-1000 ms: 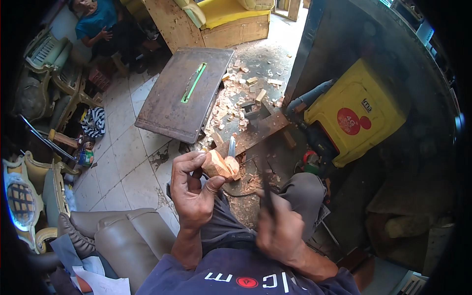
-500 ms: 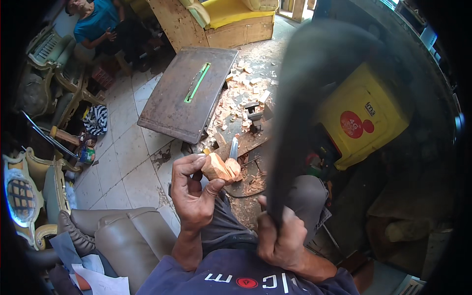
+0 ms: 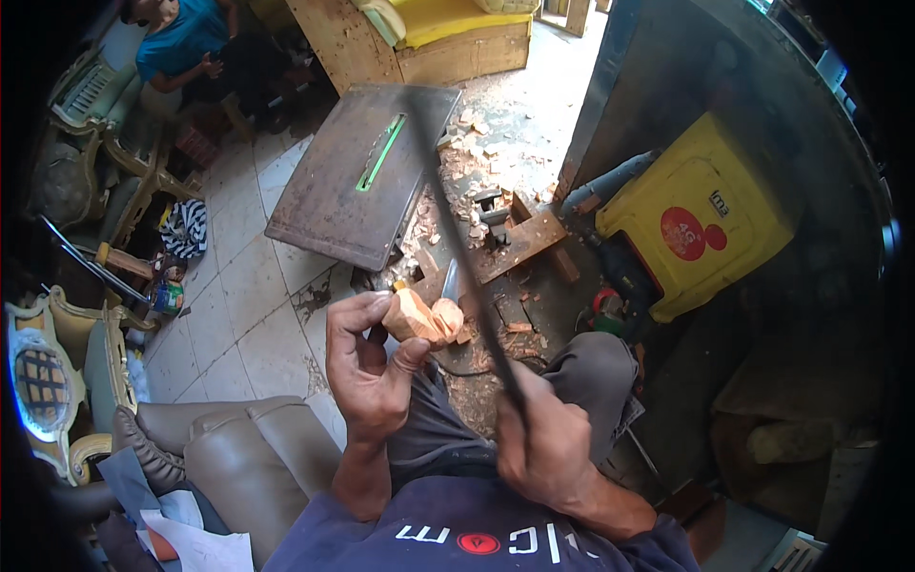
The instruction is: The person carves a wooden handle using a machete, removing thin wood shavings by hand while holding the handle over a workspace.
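Observation:
My left hand (image 3: 372, 367) grips a pale carved wood piece (image 3: 419, 319) between thumb and fingertips, just beside an upright metal blade (image 3: 450, 278) at the centre of the view. My right hand (image 3: 538, 439), lower right of it, is closed round the lower end of a long dark tool (image 3: 457, 248), slightly blurred, which rises diagonally up and leftward past the wood piece, toward the dark board. Whether the wood piece touches the upright blade is hard to tell.
Ahead lie a tilted brown board (image 3: 315, 219), wood shavings (image 3: 481, 143) and a wooden block with clamp (image 3: 534, 234). A yellow plastic stool (image 3: 643, 195) leans at right, a grey padded seat (image 3: 248, 458) is at lower left, and another person (image 3: 181, 57) sits top left.
The long tool in my right hand swept through a blurred upright position half a second ago and now slants up-left across the middle. My left hand and the wood piece have shifted slightly.

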{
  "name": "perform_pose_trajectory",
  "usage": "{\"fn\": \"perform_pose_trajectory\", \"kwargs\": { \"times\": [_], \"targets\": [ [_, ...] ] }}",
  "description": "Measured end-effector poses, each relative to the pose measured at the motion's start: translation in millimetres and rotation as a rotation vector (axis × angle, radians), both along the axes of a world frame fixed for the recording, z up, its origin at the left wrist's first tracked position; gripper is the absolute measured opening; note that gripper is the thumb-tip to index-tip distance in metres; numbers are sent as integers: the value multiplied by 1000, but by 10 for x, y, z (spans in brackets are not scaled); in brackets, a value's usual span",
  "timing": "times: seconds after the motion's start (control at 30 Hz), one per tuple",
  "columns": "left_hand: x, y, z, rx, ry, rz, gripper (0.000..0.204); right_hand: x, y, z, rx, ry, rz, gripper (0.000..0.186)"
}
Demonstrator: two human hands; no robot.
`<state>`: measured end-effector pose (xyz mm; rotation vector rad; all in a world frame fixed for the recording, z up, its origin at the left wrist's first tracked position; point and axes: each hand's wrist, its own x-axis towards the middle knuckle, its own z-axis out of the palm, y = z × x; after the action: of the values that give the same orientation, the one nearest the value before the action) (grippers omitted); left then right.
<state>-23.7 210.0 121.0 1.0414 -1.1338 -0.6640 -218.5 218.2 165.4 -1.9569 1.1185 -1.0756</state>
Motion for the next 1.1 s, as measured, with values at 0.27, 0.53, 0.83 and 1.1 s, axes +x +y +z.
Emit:
{"fn": "perform_pose_trajectory", "kwargs": {
  "times": [0.27,0.53,0.83,1.1],
  "targets": [
    [8,-5,5,14,2,-10,44,22,-24,-18,-33,-26,-15,37],
    [22,6,-7,-6,-21,-13,45,86,-38,3,63,-33,-20,35],
    [0,55,-6,20,-19,-21,46,60,-11,74,49,60,30,34],
    [-19,92,-28,29,-3,-35,46,69,10,25,81,62,42,37]
  ]
}}
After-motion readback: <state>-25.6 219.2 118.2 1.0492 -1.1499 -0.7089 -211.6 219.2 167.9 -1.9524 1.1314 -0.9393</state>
